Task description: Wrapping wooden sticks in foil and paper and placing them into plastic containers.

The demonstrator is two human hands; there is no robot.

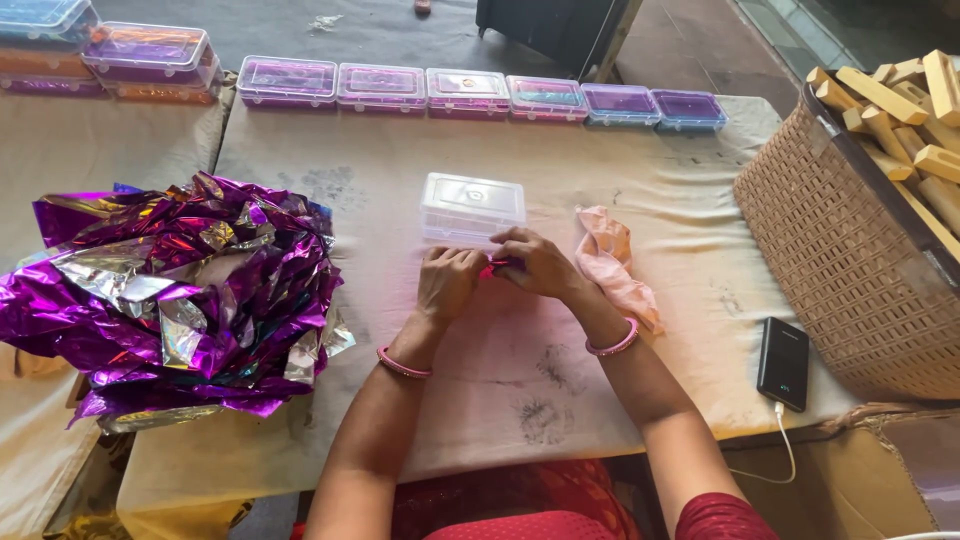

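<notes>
Where hands (492,270) meet: clear plastic box (472,207), w/ purple foil (175,290) left.

foil heap (180,290): purple, silver | box (472,207): clear | cloth (612,265): peach | basket (850,270): tan lattice | phone (783,362): black

Six purple boxes (467,90) in a far row, one clear box (472,205) near the middle, two hands (447,283), one basket (850,270) right, one phone (783,363)
</notes>
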